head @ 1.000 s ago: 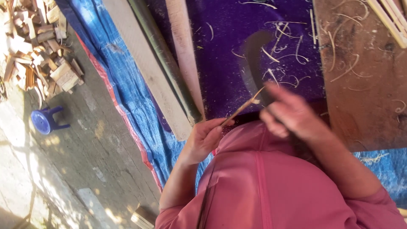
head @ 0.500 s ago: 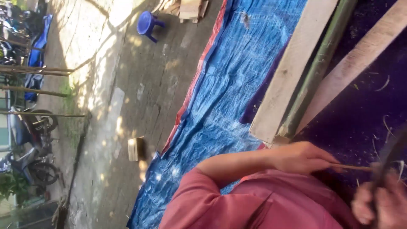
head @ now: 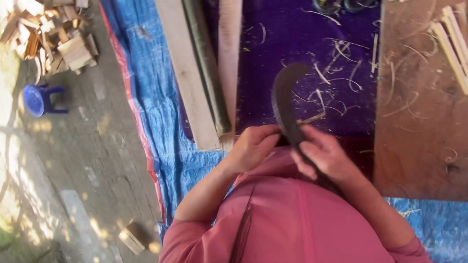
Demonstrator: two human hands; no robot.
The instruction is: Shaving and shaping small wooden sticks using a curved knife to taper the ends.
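Presently, findings as follows.
Right hand: the right hand [head: 324, 156], lower centre of the frame, has its fingers clenched round the handle of a dark curved blade [head: 285, 104], whose tip arcs up over the purple mat [head: 273, 53].
Left hand: the left hand [head: 253, 146], just left of the blade, pinches one end of a thin bamboo sliver [head: 312, 117]; the sliver crosses the blade's edge and pokes out to its right.
Step in hand: judged to be shaving the sliver against the blade.
Next move: likely calls for a steady draw of the sliver along the edge, fingertips kept clear of it.
Surroundings: pale shavings [head: 341, 48] litter the mat; wooden planks [head: 187, 73] lie at upper centre on a blue tarp [head: 146, 87]; a brown board [head: 419, 97] sits at right; a blue stool [head: 39, 100] stands at far left.
Change from earlier frame: half a second ago the view faced the pavement, hands at the lower right edge; now both hands sit central.
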